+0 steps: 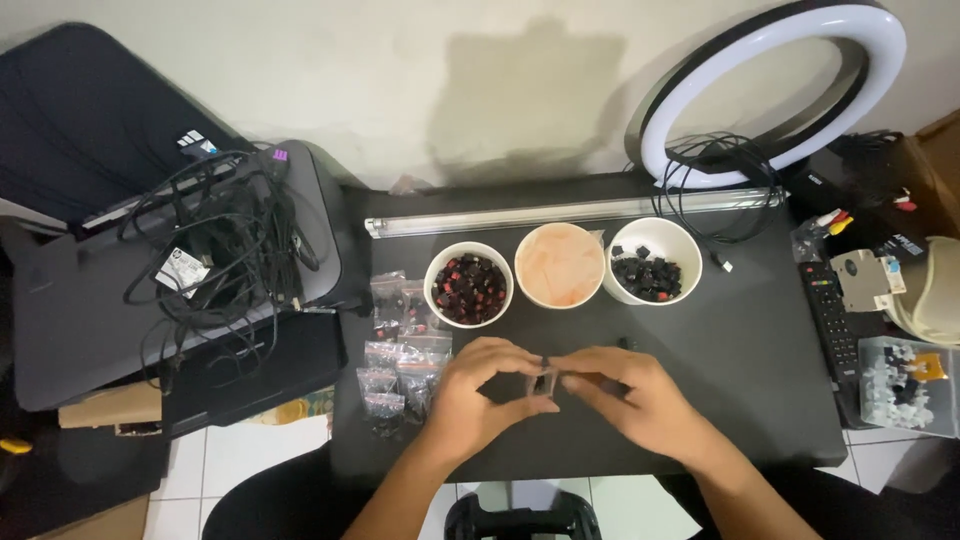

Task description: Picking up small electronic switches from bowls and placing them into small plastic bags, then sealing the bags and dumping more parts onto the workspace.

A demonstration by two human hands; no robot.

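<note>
Both hands meet over a small dark part at the near middle of the black table [740, 350].

Left hand [478, 395] and right hand [625, 395]: fingers curled, tips pinched on the part [543, 380] between them, held just above the tabletop. Left of them, small clear bags [400, 370]. Beyond, three white bowls: left bowl [469, 283] with red-black pieces, middle bowl [559, 264] orange inside, right bowl [653, 260] with black pieces. Farther back, a ring light [770, 90].

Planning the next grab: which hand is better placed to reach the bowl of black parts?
Right, probably. The right hand sits nearer the bowl of black parts; the left hand sits below the red-and-black bowl. Both pinch a small part.
</note>
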